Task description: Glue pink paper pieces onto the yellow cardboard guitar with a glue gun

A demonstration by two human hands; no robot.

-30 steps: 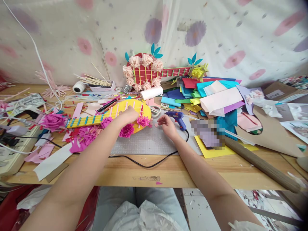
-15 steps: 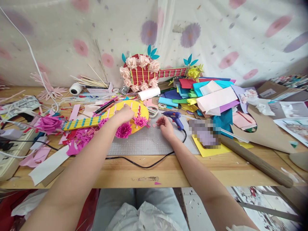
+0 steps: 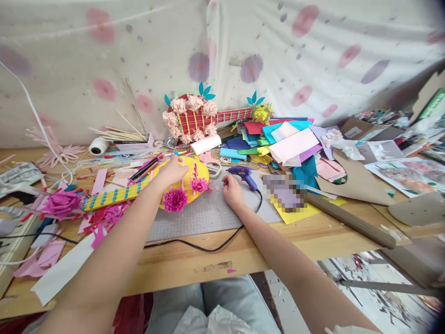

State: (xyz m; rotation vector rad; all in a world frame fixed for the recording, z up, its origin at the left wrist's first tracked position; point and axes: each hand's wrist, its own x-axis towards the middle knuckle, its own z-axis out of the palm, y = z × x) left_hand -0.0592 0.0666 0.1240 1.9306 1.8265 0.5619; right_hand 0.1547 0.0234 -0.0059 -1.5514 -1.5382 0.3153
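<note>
A yellow toy guitar [image 3: 198, 197] lies on the grey cutting mat [image 3: 201, 222], with blue bars on its neck, pink strips and magenta paper flowers [image 3: 175, 200]. Over its body, my left hand [image 3: 173, 170] is bent with its fingers held together and pointing down. Whatever is under those fingertips is hidden. To the right, my right hand [image 3: 232, 189] rests on the mat, fingers loosely curled and slightly apart, with nothing visible in them. Beside it lies a blue glue gun [image 3: 245, 175], its black cord running across the mat. Scissors [image 3: 214, 169] lie behind the guitar.
A red paper guitar [image 3: 189, 118] with pale roses leans against the curtain. Coloured paper sheets [image 3: 292, 144] are heaped at the back right. A wooden-handled tool [image 3: 351, 220] lies on the right. Markers [image 3: 144, 169], paper scraps and a power strip [image 3: 10, 250] crowd the left.
The camera view has shifted and tilted, so the whole bench appears moved. My left hand stays over the guitar body, and my right hand stays beside the glue gun with its fingers slightly more curled.
</note>
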